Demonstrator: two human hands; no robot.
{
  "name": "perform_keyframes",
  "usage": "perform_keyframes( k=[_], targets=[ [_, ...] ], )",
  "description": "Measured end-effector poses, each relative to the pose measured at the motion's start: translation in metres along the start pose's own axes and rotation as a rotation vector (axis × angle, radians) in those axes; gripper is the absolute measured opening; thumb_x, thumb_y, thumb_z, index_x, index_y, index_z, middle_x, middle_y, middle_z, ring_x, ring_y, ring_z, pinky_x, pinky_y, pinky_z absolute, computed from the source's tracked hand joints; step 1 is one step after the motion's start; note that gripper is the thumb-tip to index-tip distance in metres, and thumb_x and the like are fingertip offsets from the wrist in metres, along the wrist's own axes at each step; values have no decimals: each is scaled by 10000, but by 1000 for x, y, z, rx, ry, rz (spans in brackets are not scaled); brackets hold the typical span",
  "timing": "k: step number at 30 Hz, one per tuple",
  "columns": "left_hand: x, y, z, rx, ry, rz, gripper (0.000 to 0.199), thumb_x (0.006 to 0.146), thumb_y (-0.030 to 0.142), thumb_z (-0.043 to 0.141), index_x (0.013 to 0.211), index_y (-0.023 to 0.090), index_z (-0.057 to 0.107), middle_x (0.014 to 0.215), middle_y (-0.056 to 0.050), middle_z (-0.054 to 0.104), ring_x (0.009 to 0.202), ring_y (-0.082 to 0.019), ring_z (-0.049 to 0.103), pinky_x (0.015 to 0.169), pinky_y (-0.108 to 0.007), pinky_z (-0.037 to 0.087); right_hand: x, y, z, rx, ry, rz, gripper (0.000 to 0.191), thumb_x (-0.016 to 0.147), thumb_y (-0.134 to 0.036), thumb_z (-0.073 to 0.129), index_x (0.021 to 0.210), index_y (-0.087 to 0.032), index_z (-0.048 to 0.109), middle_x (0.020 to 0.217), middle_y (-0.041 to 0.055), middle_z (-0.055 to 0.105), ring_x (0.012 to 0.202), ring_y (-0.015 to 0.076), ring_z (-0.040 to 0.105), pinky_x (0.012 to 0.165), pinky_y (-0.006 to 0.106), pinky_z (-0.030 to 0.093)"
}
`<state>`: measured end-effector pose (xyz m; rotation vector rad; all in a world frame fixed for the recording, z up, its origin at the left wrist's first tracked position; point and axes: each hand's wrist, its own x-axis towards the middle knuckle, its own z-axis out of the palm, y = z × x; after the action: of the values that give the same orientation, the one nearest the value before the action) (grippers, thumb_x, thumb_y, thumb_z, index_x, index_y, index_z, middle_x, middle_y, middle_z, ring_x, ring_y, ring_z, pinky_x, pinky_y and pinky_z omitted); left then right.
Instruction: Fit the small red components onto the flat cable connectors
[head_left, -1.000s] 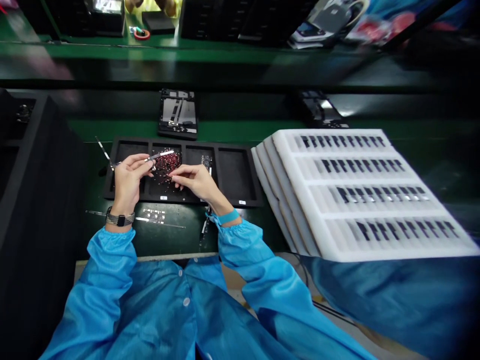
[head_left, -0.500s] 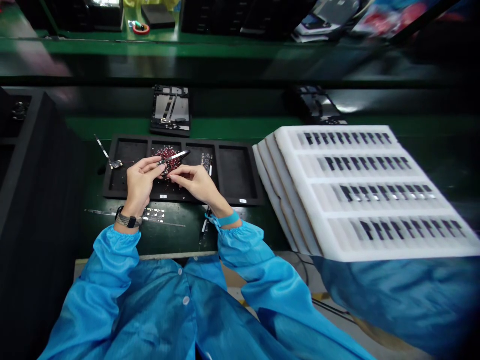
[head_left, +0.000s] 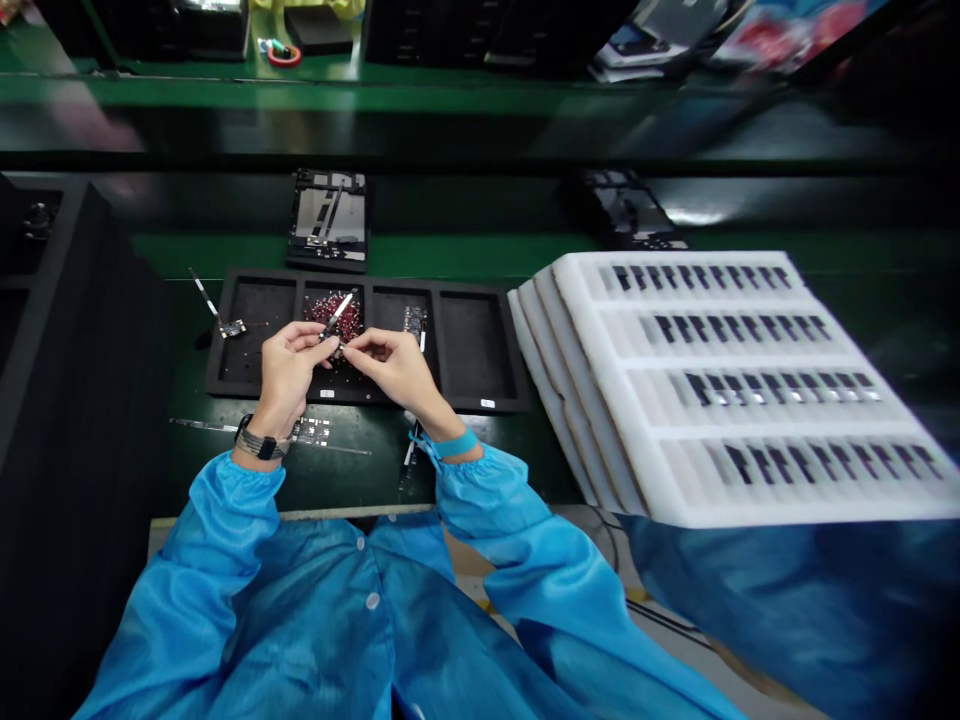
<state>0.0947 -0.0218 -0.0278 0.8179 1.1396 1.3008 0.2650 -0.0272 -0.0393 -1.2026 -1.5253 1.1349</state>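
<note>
Between thumb and fingers, my left hand (head_left: 292, 362) grips a small circuit board with a narrow flex strip (head_left: 343, 306), which points up and to the right. My right hand (head_left: 390, 365) is pinched at the near end of that piece; what lies between its fingertips is too small to make out. Both hands are over a black compartment tray (head_left: 472, 345). Just beyond them, one compartment holds a heap of tiny red parts (head_left: 322, 305). The compartment to its right contains small circuit boards (head_left: 413, 322).
A similar board with a strip (head_left: 231, 328) rests on the tray's left edge. Several thin strips (head_left: 311, 430) lie on the green bench. White foam trays (head_left: 637, 400) with rows of dark parts are stacked at right. Beyond, two opened devices (head_left: 328, 220) sit on a belt.
The strip in my left hand has turned steeper, and my left hand has shifted slightly right. Both devices on the belt have moved left. The foam stack has shifted slightly right in view.
</note>
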Motion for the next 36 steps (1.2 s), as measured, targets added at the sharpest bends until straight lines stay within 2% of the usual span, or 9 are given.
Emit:
perform_keyframes(
  k=[5, 9, 16, 21, 23, 26, 31, 33, 36],
  targets=[
    [-2, 5, -1, 65, -14, -6, 409, 525, 230, 1017, 794, 157, 717, 653, 6, 693, 541, -120, 604, 564, -262, 495, 2, 0, -7, 6, -74, 29, 281, 845, -466, 802, 825, -186, 795, 771, 44, 763, 635, 165, 591, 613, 313, 463],
    [0, 6, -3, 54, -52, -41, 412, 529, 240, 1012, 782, 154, 698, 652, -6, 704, 518, -114, 594, 547, -258, 477, 3, 1, -9, 103, -117, 61, 302, 823, -484, 834, 849, -185, 804, 808, 43, 771, 647, 157, 597, 614, 304, 481],
    [0, 4, -4, -14, -126, -109, 464, 513, 242, 1010, 800, 158, 655, 595, 24, 664, 503, -108, 595, 548, -241, 469, 3, 3, -12, 180, -132, 58, 364, 792, -533, 876, 853, -183, 793, 813, 39, 756, 631, 142, 574, 617, 302, 485],
    [-1, 3, 0, -16, -106, -87, 480, 488, 272, 1011, 790, 156, 657, 599, 33, 667, 504, -97, 586, 545, -224, 464, 3, 0, -10, 170, -144, 47, 376, 803, -534, 863, 860, -169, 793, 787, 33, 744, 622, 132, 556, 613, 290, 469],
    [-2, 7, 0, 5, -90, -27, 437, 521, 272, 994, 808, 146, 689, 665, 6, 711, 547, -99, 610, 557, -220, 474, 3, -3, -10, 141, -128, 18, 364, 817, -521, 854, 891, -168, 803, 821, 41, 758, 660, 144, 584, 640, 294, 482],
    [-6, 19, -5, 89, -5, 171, 351, 634, 268, 937, 911, 135, 768, 843, -56, 785, 707, -132, 696, 599, -214, 503, 3, -7, -19, 76, -64, -36, 337, 829, -485, 849, 972, -182, 820, 914, 56, 784, 728, 164, 628, 673, 299, 500],
    [-18, 56, -12, 274, 236, 511, 323, 796, 241, 836, 1107, 160, 803, 1024, -70, 816, 886, -179, 768, 750, -263, 604, 3, 3, -75, 48, 160, -68, 308, 862, -481, 777, 886, -174, 783, 838, 60, 768, 726, 177, 649, 691, 309, 510],
    [-21, 75, -3, 391, 257, 627, 321, 843, 242, 820, 1153, 162, 798, 1068, -74, 818, 966, -209, 785, 871, -326, 635, 1, 13, -100, 30, 255, -57, 321, 856, -492, 758, 827, -172, 749, 783, 53, 744, 692, 173, 636, 682, 309, 505],
    [-14, 102, 27, 586, 189, 815, 307, 905, 215, 773, 1211, 186, 785, 1156, -67, 816, 1070, -240, 784, 983, -403, 632, -2, 30, -120, 23, 357, -24, 316, 855, -488, 727, 812, -175, 720, 730, 38, 710, 655, 167, 615, 657, 301, 485]
  ],
)
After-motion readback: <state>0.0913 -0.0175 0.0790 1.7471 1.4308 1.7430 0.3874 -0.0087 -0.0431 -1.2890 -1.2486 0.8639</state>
